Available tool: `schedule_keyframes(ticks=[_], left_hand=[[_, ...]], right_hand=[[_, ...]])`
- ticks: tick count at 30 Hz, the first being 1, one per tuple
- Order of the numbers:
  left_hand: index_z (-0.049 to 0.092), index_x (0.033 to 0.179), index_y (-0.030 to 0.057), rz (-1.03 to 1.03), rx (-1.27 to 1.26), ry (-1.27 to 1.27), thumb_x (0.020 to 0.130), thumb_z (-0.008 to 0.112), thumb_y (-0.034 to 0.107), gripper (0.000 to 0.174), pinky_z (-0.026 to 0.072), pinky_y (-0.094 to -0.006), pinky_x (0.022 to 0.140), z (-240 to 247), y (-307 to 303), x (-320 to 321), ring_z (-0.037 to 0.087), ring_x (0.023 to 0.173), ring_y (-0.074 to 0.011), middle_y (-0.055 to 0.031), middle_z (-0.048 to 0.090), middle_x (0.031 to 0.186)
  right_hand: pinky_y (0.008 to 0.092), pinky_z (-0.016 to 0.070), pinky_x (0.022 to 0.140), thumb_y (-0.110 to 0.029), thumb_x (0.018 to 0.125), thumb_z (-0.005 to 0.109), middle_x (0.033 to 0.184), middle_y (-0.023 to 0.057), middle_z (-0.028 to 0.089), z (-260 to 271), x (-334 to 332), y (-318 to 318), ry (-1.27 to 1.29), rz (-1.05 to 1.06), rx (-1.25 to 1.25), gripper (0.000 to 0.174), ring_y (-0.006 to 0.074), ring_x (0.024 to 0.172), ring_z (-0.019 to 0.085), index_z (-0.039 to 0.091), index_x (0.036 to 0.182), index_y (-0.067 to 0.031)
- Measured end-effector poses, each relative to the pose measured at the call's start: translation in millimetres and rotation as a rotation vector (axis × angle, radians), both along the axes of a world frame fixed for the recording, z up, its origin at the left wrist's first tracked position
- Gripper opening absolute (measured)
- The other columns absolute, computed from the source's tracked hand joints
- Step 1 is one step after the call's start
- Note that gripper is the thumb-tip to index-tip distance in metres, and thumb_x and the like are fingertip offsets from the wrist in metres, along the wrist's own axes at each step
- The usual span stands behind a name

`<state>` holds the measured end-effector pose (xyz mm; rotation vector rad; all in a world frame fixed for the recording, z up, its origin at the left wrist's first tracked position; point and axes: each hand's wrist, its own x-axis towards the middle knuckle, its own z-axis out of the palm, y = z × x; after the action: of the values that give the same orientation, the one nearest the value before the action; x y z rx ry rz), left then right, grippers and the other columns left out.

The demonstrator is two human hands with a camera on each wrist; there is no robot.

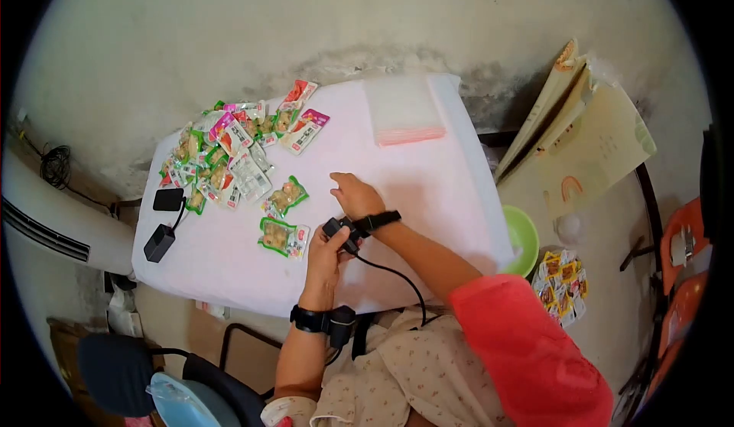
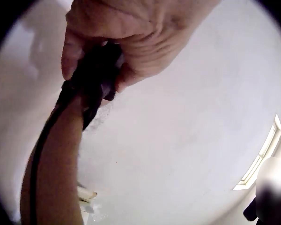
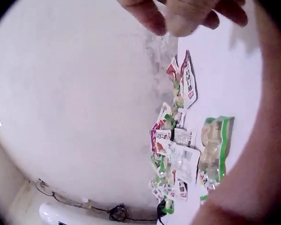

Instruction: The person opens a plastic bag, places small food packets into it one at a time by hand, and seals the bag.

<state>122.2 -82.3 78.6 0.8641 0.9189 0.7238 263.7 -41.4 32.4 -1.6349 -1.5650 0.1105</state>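
My left hand [image 1: 325, 259] pinches the small black camera [image 1: 341, 233] strapped to my right wrist by a black band [image 1: 376, 222]. In the left wrist view, the thumb and fingers of that hand grip the dark device from both sides. Nothing is held in my right hand [image 1: 359, 196], which hovers over the white-covered table [image 1: 428, 190] with fingers loosely bent. Two clear, green-edged snack packets, one upper [image 1: 286, 196] and one lower [image 1: 281, 237], lie just left of the hands. In the right wrist view, the right fingers [image 3: 182, 21] hang at the top.
A heap of mixed snack packets [image 1: 222, 152] covers the table's left back. Clear plastic bags with pink edges [image 1: 409, 113] lie at the back right. A black box with a cable [image 1: 160, 242] sits at the left edge. Beside the table stands a green basin [image 1: 521, 236].
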Motion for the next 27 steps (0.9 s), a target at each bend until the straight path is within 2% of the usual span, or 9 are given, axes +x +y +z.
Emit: schedule_keyframes(ticks=[6,9,11,17,18,20,21,25,27], left_hand=[[0.046,0.113,0.0049,-0.043,-0.046,-0.005,0.082,0.069,0.02,0.041,0.0557,-0.0322,0.063,-3,-25,5,0.065,0.077,-0.0203,-0.0084,0.061,0.095],[0.045,0.113,0.0048,-0.033,-0.051,-0.035,0.083,0.068,0.019,0.041,0.0556,-0.0328,0.064,9,-33,2,0.065,0.078,-0.0203,-0.0083,0.061,0.096],[0.045,0.113,0.0045,-0.051,-0.049,-0.082,0.084,0.067,0.019,0.039,0.0554,-0.0323,0.065,14,-39,-1,0.066,0.079,-0.0201,-0.0083,0.061,0.096],[0.044,0.109,0.0058,-0.083,-0.01,-0.067,0.084,0.067,0.019,0.036,0.055,-0.0312,0.065,22,-46,-3,0.066,0.077,-0.0208,-0.0083,0.06,0.095],[0.044,0.109,0.0058,-0.08,-0.007,-0.063,0.084,0.067,0.019,0.036,0.055,-0.0312,0.065,22,-47,-4,0.066,0.077,-0.0208,-0.0083,0.06,0.095],[0.044,0.107,0.0057,-0.14,0.037,0.029,0.084,0.066,0.019,0.034,0.0548,-0.0307,0.064,22,-49,-1,0.066,0.077,-0.0206,-0.0084,0.061,0.094],[0.044,0.107,0.0057,-0.139,0.036,0.028,0.084,0.066,0.019,0.034,0.0548,-0.0307,0.064,22,-49,0,0.066,0.077,-0.0206,-0.0084,0.061,0.094],[0.044,0.11,0.0042,-0.117,0.002,0.013,0.084,0.066,0.02,0.037,0.0554,-0.0311,0.064,21,-44,1,0.066,0.075,-0.0211,-0.0091,0.062,0.094],[0.045,0.112,0.0042,-0.078,-0.105,-0.11,0.085,0.065,0.021,0.038,0.056,-0.0316,0.064,17,-37,-3,0.066,0.074,-0.021,-0.0087,0.062,0.093]], right_hand=[[0.0414,0.0493,0.067,-0.022,0.086,0.059,0.091,0.0162,0.059,9,3,12,-0.179,0.094,-0.086,0.029,0.0323,0.079,0.06,0.049,0.107,-0.0037],[0.0382,0.051,0.066,-0.029,0.088,0.061,0.089,0.0138,0.059,19,-6,23,0.377,0.076,-0.079,0.034,0.0265,0.075,0.06,0.048,0.108,-0.0047],[0.0372,0.0521,0.066,-0.033,0.089,0.061,0.088,0.0105,0.058,28,-10,36,1.723,0.122,-0.226,0.039,0.021,0.073,0.06,0.046,0.111,-0.0053],[0.0367,0.051,0.067,-0.033,0.093,0.054,0.092,0.0097,0.058,43,-18,42,1.887,0.109,-0.117,0.036,0.0194,0.077,0.059,0.045,0.12,-0.0122],[0.0367,0.051,0.067,-0.033,0.093,0.054,0.092,0.0097,0.058,43,-21,38,1.891,0.114,-0.118,0.036,0.0194,0.077,0.059,0.045,0.12,-0.0122],[0.0347,0.0507,0.068,-0.03,0.091,0.056,0.097,0.0109,0.059,38,-24,27,0.408,0.158,-0.1,0.038,0.0193,0.078,0.059,0.048,0.123,-0.0102],[0.0374,0.0509,0.069,-0.026,0.09,0.056,0.101,0.0127,0.06,38,-26,23,-0.069,0.261,0.113,0.028,0.0298,0.075,0.061,0.053,0.109,-0.0052],[0.0375,0.0508,0.071,-0.022,0.09,0.055,0.101,0.0139,0.061,42,-29,19,-0.358,0.464,0.191,0.025,0.0314,0.078,0.062,0.055,0.109,-0.0058],[0.033,0.0523,0.063,-0.023,0.091,0.055,0.093,0.0115,0.063,43,-34,17,0.28,0.252,0.037,0.026,0.0238,0.072,0.064,0.054,0.109,-0.0047]])
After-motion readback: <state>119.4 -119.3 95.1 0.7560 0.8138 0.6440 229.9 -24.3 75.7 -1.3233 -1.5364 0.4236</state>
